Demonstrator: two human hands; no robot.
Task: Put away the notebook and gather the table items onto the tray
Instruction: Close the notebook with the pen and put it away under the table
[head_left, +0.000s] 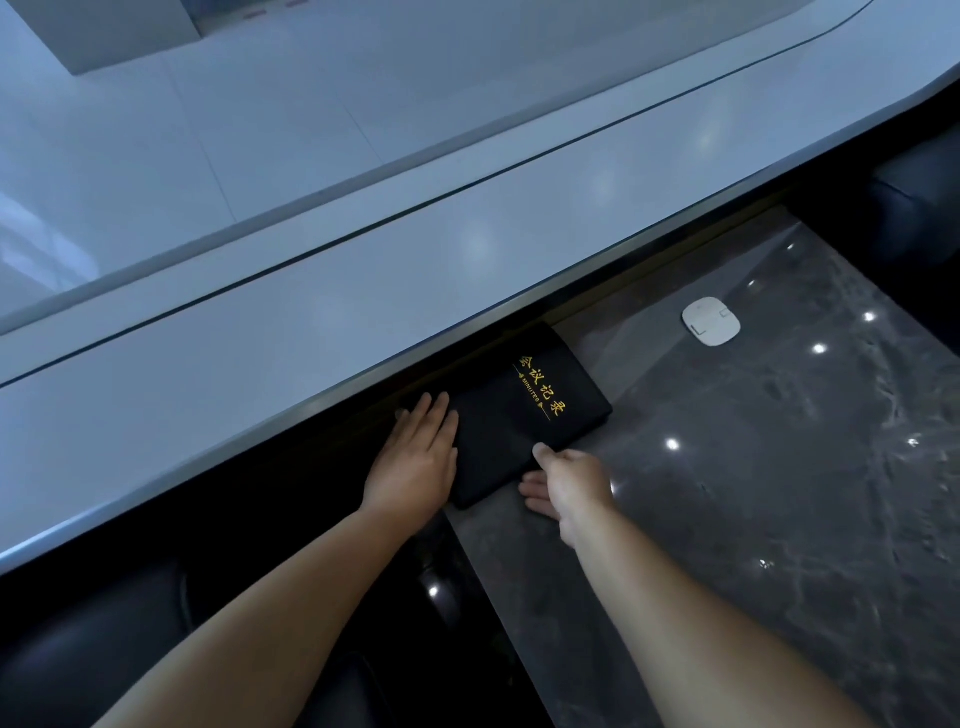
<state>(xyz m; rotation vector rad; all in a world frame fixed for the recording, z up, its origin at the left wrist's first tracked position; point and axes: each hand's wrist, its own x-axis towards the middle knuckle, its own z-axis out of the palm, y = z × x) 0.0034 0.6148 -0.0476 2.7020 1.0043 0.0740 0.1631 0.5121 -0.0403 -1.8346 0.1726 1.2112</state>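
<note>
A black rectangular notebook (524, 415) with gold characters and the word "MINUTES" on its cover sits just below the near edge of the long, glossy white counter (363, 312), its far corner tucked under the counter's overhang. It lies cover up; whether it rests on a ledge beneath the counter or is held clear of one cannot be told. Its long axis runs diagonally, from the lower left near the hands up toward the upper right, and the gold title runs along one short end, at the far right of the cover.

The left hand (415, 457) lies flat against the notebook's left long edge, palm down, its fingers (434, 410) straight and together, pointing up toward the counter edge. The right hand (566, 483) holds the notebook's near right edge: the thumb (543, 451) presses on top of the cover while the other fingers curl beneath, so the book is pinched between them.

Below and to the right spreads a dark grey marble floor (779, 493) dotted with bright reflections of ceiling lights. A small white rounded-square device (710, 321) lies on that floor, well apart from the notebook. Dark upholstered seating (93, 649) shows at the lower left, under the person's left forearm.
</note>
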